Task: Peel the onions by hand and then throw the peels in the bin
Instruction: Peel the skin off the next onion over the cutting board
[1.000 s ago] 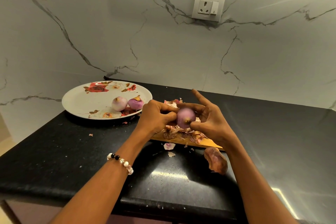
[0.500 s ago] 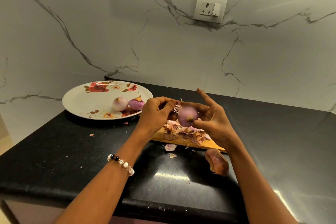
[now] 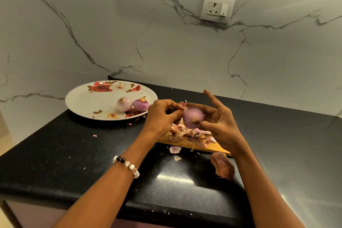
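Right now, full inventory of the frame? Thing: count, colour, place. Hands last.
held onion: 1, purple, between both hands above the board
plate onions: 2, pale pink and purple, near edge of the plate, side by side
plate: 1, white with red rose print, left on the counter
cutting board: 1, wooden, under the hands
peel pile: 1 heap, pink-brown, on the board
large loose peel: 1, brown, on the counter in front of the board
small scraps: several, pink, on the counter near the board
counter: 1, black
wall sockets: 2, white, on the marble wall
bracelet: 1, beaded, left wrist
left hand: fingers pinching at the onion's side
right hand: holding the onion, index finger raised
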